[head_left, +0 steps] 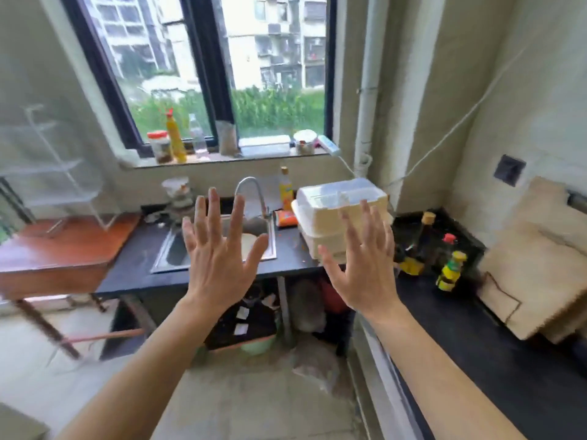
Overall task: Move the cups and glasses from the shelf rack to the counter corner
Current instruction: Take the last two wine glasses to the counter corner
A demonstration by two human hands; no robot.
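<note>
Both hands raised empty, fingers spread, in front of the sink.

Left hand (219,258) and right hand (362,265) open, palms forward, probably a start pose. Shelf rack (60,173) far left on the wooden table (63,249), blurred; cups unclear, orientation indiscernible. Possible stacked glassware (178,195) upright beside sink (219,246). Corner (438,249) crowded with bottles.

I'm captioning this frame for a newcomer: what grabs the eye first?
Two bare, open hands held up mid-frame, left hand over the sink, right hand before stacked white foam boxes. Behind them is a bright window.
</note>
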